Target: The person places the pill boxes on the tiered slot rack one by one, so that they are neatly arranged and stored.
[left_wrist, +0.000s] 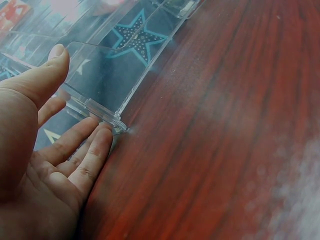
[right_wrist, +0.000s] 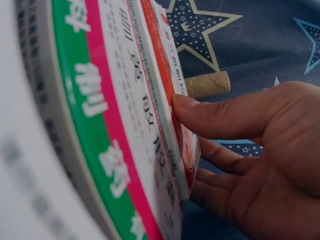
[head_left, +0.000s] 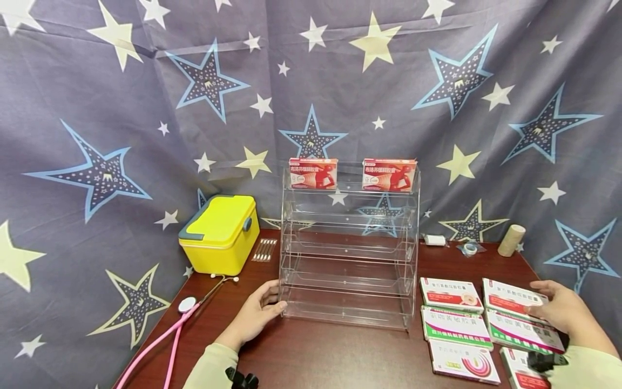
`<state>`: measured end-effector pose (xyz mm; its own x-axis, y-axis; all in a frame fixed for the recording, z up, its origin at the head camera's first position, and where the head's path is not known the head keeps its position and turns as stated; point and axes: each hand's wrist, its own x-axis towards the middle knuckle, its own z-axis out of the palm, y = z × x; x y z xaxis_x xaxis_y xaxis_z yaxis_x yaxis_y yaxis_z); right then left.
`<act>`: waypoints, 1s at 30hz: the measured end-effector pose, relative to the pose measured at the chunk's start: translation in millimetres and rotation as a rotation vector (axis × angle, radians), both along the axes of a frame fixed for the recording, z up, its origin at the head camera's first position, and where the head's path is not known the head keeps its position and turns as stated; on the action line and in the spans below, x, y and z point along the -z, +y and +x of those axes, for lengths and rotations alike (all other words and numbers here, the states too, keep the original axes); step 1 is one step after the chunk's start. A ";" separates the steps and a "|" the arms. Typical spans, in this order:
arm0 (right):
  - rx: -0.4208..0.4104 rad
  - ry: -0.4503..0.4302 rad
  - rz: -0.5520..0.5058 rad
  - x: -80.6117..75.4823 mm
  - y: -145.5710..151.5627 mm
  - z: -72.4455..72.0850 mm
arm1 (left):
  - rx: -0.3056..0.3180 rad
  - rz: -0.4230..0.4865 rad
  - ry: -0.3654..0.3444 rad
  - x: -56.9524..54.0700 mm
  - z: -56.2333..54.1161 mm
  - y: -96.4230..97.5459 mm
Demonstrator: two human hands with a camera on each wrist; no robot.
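Note:
A clear acrylic tiered display rack (head_left: 346,320) stands on the table, with two red-and-white medicine boxes, one at left (head_left: 313,174) and one at right (head_left: 390,175), on its top tier. My left hand (head_left: 256,314) is at the rack's lower left corner. In the left wrist view its fairly straight fingers (left_wrist: 95,155) touch that corner, the thumb held apart above. At the right, my right hand (head_left: 563,309) pinches the near-right edge of a white-and-red medicine box (head_left: 507,296), thumb on its printed face. A green-and-pink striped box (head_left: 520,330) lies just in front of it.
More medicine boxes (head_left: 452,294) lie in two columns right of the rack. A yellow case (head_left: 221,232), cotton swabs (head_left: 264,250) and a pink stethoscope (head_left: 160,335) are on the left. Bandage rolls (head_left: 512,241) and tape (head_left: 470,248) stand near the star-patterned curtain.

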<state>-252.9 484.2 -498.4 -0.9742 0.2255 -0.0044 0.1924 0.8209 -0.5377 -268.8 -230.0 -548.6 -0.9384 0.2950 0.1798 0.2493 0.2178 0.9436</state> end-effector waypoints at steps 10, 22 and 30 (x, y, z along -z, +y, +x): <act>0.095 -0.024 0.061 -8.5 -5.7 2.2 | -0.007 -0.005 -0.019 -1.3 0.6 1.0; 0.163 0.164 0.028 -12.0 -3.5 8.1 | -0.004 -0.008 -0.021 -2.2 1.3 0.4; 0.175 0.240 0.009 -27.2 -10.4 7.9 | -0.011 -0.014 -0.021 -2.3 1.5 1.4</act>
<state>-245.0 473.9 -471.3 -0.8934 0.3891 0.2245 0.1995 0.7915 -0.5778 -267.2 -228.6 -546.3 -0.9453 0.2867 0.1557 0.2266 0.2337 0.9455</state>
